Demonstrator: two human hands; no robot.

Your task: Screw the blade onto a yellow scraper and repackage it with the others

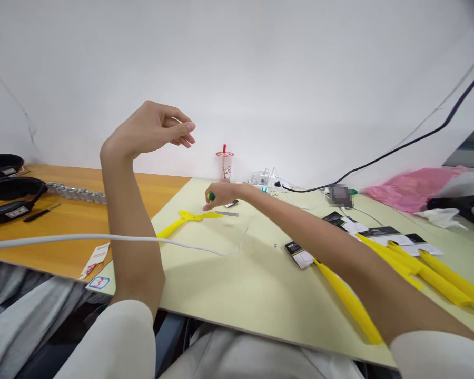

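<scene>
My left hand (161, 126) is raised well above the table, fingers loosely bent and apart, with nothing visible in them. Over the far part of the table, my right hand (223, 195) is closed around a green-and-yellow handle (210, 196); the rest of that tool is hidden. Just below the right hand lies a yellow plastic piece (189, 216) with a forked head and a long handle, partly behind my left forearm. A flat grey metal strip (229, 213) lies at its right tip. A tiny metal part (275, 246) sits on the table nearer me.
A lidded cup with a red straw (226, 167) stands by the wall, beside a power strip (266, 179). Yellow plastic pieces (430, 273) and black-and-white packets (300, 255) lie right. A white cable (189, 244) crosses in front. Headsets (11, 197) and a screwdriver (37, 213) are left.
</scene>
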